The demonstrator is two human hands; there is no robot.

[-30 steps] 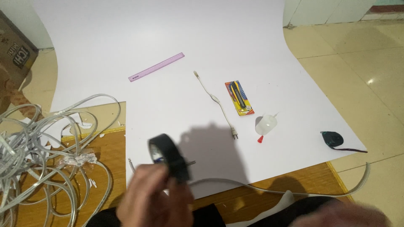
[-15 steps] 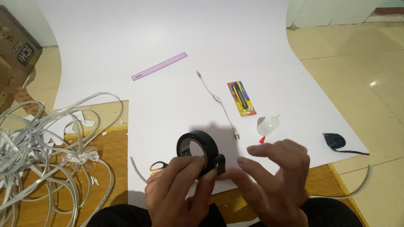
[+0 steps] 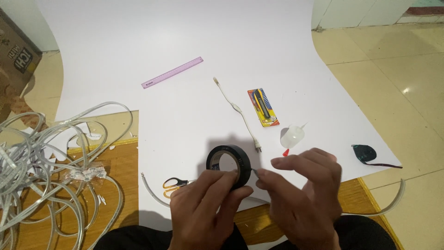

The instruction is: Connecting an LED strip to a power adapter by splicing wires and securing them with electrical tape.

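Beyond the hands, a white cable [image 3: 240, 115] and glue bottle [image 3: 292, 137] are lying clear; left hand [image 3: 203, 210] is gripping the black tape roll [image 3: 228, 165] (upright, near edge), right hand [image 3: 305, 194] pinching its end.

tape roll [image 3: 228, 163] black | ruler [image 3: 172, 72] purple | sheet [image 3: 138, 41] white

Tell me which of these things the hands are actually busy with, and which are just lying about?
In use:
left hand
right hand
black tape roll

Lying about:
purple ruler
white cord with plug
packaged cutter
small squeeze bottle
scissors
bundle of pale cable
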